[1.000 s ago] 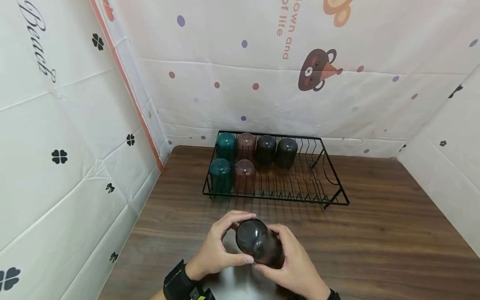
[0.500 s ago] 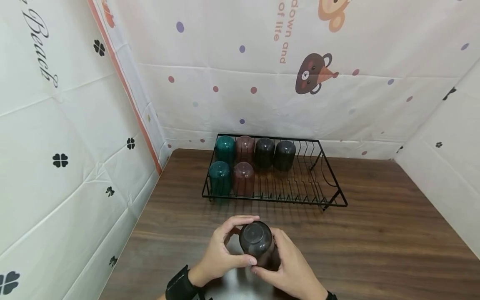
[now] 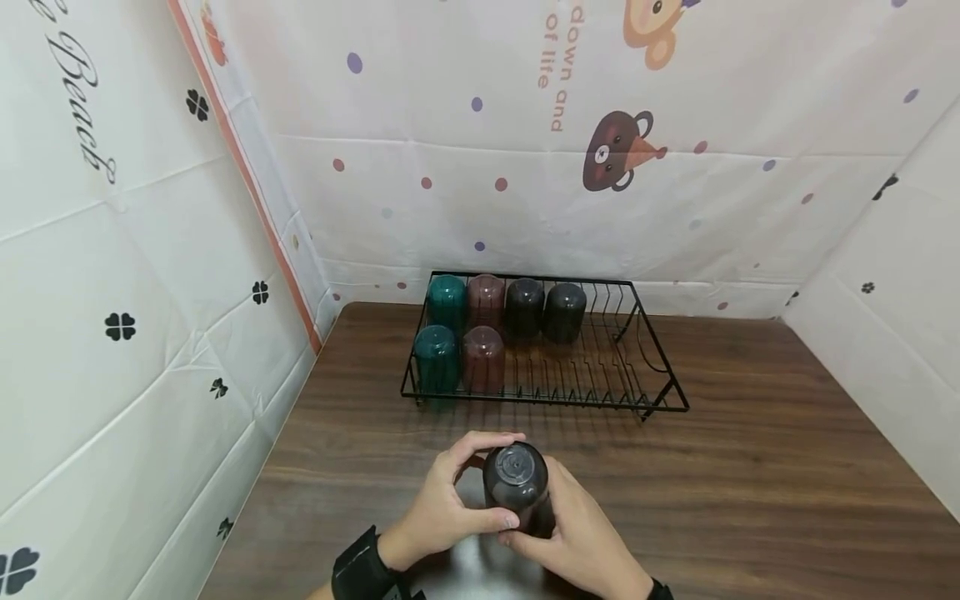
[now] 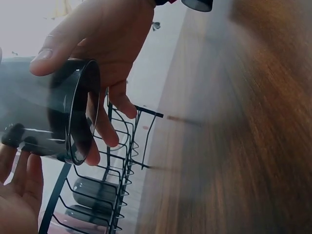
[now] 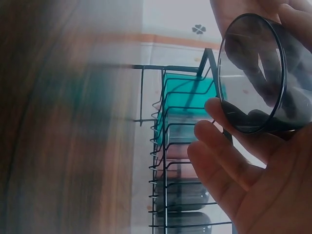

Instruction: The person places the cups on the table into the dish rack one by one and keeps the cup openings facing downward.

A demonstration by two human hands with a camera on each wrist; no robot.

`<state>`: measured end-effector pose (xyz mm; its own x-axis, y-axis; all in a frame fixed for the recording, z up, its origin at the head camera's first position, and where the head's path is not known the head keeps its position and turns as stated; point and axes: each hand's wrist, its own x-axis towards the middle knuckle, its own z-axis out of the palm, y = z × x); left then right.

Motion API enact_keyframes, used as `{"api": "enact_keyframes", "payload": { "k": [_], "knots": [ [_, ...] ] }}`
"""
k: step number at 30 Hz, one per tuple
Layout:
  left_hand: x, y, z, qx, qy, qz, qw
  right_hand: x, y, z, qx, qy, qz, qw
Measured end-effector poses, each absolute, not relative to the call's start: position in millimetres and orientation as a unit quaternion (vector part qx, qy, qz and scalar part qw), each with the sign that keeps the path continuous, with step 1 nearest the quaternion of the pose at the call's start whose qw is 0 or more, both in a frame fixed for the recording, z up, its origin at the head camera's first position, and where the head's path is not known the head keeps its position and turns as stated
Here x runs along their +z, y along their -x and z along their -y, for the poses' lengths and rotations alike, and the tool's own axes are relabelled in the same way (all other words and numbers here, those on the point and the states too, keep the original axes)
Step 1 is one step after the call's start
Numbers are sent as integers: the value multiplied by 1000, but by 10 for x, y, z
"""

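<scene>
A dark smoky glass cup (image 3: 516, 479) is held upside down between both hands, low over the table. Its base faces up, and in the right wrist view the cup's open rim (image 5: 282, 68) points toward the wood. My left hand (image 3: 442, 504) grips it near the base, thumb on the near side and fingers round the far side. Lower down, my right hand (image 3: 581, 529) wraps the cup's right side, thumb in front. In the left wrist view, some of the right hand's fingers (image 4: 109, 129) extend past the rim.
Behind the hands, a black wire rack (image 3: 585, 400) holds upturned glasses: two teal (image 3: 437, 358), two pink (image 3: 483, 358) and two dark ones (image 3: 564, 312). Bare slots show at its right front. The brown wooden table (image 3: 750, 467) meets printed white sheets (image 3: 375, 208) at the back and sides.
The cup has turned from tilted to nearly upright with its base up, and shifted slightly right. Both hands keep their hold. The head view has moved a little.
</scene>
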<state>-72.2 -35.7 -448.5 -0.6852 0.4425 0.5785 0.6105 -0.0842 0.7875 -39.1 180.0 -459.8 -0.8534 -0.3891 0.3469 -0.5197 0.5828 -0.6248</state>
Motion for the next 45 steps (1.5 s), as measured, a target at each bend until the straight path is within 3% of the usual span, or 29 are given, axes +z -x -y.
{"api": "enact_keyframes", "payload": {
  "k": [7,22,29,33,45],
  "knots": [
    [-4463,722,336,-607,375,698,59,-4579,391,-1822,393,-246,883,67],
    [-4258,924,331,-571,394,715,87,-4519,450,-1993,388,-221,889,98],
    [-4201,1038,289,-566,376,730,77,-4466,551,-2263,364,-215,889,177],
    [-4162,1094,272,-563,371,734,79,-4423,675,-2438,329,-158,902,229],
    [-4071,1256,186,-562,384,728,80,-4494,772,-2587,292,-92,921,240]
  ]
}}
